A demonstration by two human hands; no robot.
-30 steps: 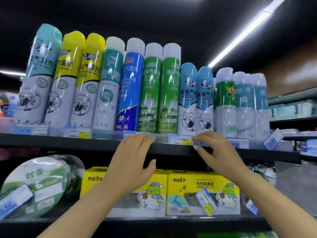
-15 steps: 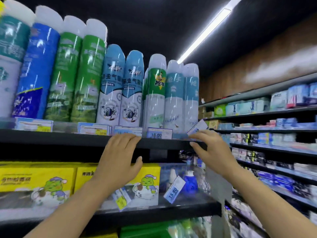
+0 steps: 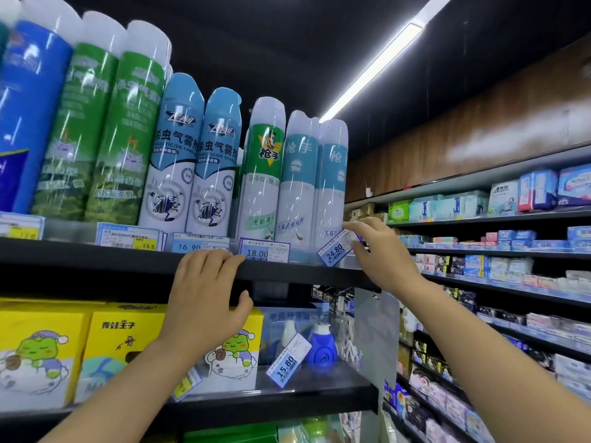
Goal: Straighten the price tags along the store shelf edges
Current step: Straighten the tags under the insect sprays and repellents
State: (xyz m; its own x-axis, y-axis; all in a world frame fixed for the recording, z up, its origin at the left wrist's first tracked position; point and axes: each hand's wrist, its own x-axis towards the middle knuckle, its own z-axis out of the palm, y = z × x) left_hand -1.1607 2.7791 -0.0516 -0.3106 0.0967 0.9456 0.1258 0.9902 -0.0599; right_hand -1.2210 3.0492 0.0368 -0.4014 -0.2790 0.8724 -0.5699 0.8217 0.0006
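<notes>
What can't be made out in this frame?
- 16.90 tag: lower edge hidden by left hand.
- 24.80 tag: right end covered by right hand.
- Yellow tag, lower shelf: price cut off by left forearm.
- Far-right shelves: motion-blurred, unreadable.

both forearms are bare up to the frame edge, with no sleeves showing. the left hand (image 3: pixel 204 302) and right hand (image 3: pixel 383 254) wear no gloves, rings or watch.

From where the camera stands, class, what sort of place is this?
Most likely a shop aisle: insecticide spray cans stand in rows on a shelf edge carrying printed price tags, such as the 18.00 tag, and more stocked shelves run alongside.
</notes>
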